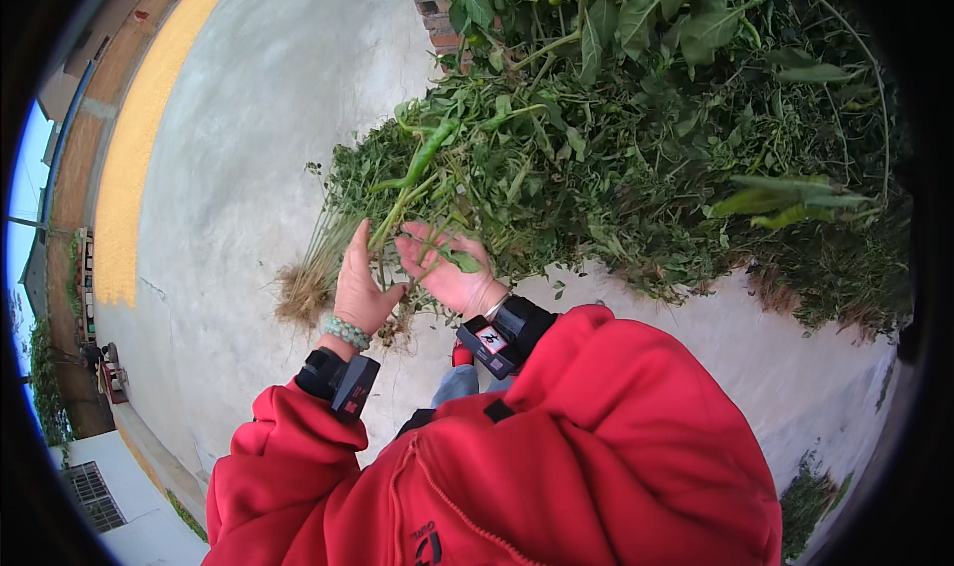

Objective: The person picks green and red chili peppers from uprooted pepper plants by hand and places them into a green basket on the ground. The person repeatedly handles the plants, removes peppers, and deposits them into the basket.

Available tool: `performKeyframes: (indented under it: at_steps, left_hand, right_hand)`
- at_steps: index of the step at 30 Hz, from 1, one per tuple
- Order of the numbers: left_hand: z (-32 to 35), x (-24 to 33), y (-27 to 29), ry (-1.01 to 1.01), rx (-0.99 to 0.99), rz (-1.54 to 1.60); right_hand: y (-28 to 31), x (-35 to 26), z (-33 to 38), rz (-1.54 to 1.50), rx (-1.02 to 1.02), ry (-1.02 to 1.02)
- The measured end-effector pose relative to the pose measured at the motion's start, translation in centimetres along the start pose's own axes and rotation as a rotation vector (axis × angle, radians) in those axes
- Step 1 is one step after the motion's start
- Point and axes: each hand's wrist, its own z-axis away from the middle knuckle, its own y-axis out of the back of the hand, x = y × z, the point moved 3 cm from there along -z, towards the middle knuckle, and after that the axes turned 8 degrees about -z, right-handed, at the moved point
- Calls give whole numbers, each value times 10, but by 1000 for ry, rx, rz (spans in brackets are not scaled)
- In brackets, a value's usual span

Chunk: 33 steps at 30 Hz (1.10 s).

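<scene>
Far left, beyond the work: a yellow strip of spread grain [129,139] along bare concrete ground [258,119], well apart from both hands. Nearer, low on the concrete, a dry root tuft [303,293] at the foot of an uprooted pepper plant [393,213], slanting up and right into the greenery. Just right of the roots, the left hand [360,283], bead bracelet [345,331] and black wrist device [343,380] below it, fingers upright and loosely curled about the plant's thin stalks, thumb tucked across; a light hold, not a clench. Higher on the same plant, a long green pepper [429,149], hanging free and unpicked. Next, the right hand [447,268], palm up, fingers spread wide, gripping nothing, only cradling stems and a loose leaf. Seemingly mid-sorting: plant steadied, pod not yet taken. Calls, by the look of it, for a reach of the spread hand up along the stalk to the pepper, with a firmer hold lower down. In the way: tangled leaves and crossing stems around the pod. Further right, a big heap of pulled plants [646,139], brick edging [437,14] at the top, and a red jacket [556,447] across the lower view.
</scene>
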Motion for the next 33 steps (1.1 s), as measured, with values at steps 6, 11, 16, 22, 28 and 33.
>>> performKeyframes:
  at_steps: [6, 11, 16, 22, 28, 33]
  left_hand:
    - [1, -41, -23, 300, -219, 1053]
    - [-5, -34, -17, 282, -346, 767]
    - [-10, -24, -5, 220, -165, 553]
    - [0, -15, 58, 69, -93, 303]
    - [21, 26, 115, -46, -94, -87]
    - [48, 5, 149, 57, 8, -177]
  right_hand:
    - [-51, 11, -5, 31, -250, -109]
    - [-58, 13, -10, -24, 19, 60]
    - [-76, -11, -9, 121, -213, -39]
    - [-33, -95, -11, 1734, -87, -99]
    - [34, -178, 4, 2691, 178, -323]
    - [51, -231, 34, 2882, 466, -343]
